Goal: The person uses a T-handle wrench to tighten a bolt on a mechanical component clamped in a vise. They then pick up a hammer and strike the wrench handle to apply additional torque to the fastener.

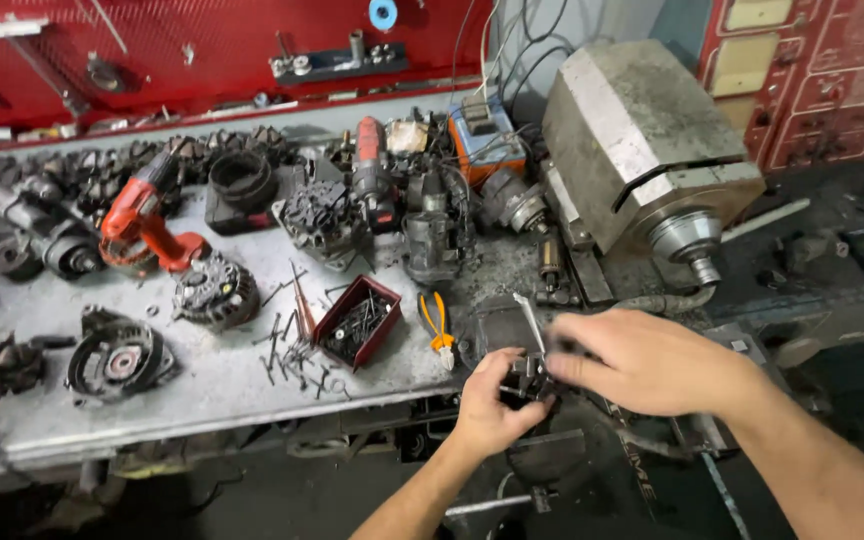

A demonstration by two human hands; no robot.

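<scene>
My left hand [489, 402] grips a small dark metal part [527, 378] at the front edge of the grey workbench [212, 385]. My right hand [642, 362] comes in from the right and its fingers close on the same part from above. A thin silvery tool shaft [529, 318] rises from between the two hands; which hand holds it is hidden. Orange-handled pliers [437, 320] lie on the bench just left of my left hand.
A red tray of screws [359, 322] and loose nails [287, 350] lie left of the pliers. A red power drill [142, 222], alternator parts [214, 290] and starter motors crowd the bench. A large grey lathe headstock [642, 150] stands at the right. A red pegboard [152, 50] holds tools behind.
</scene>
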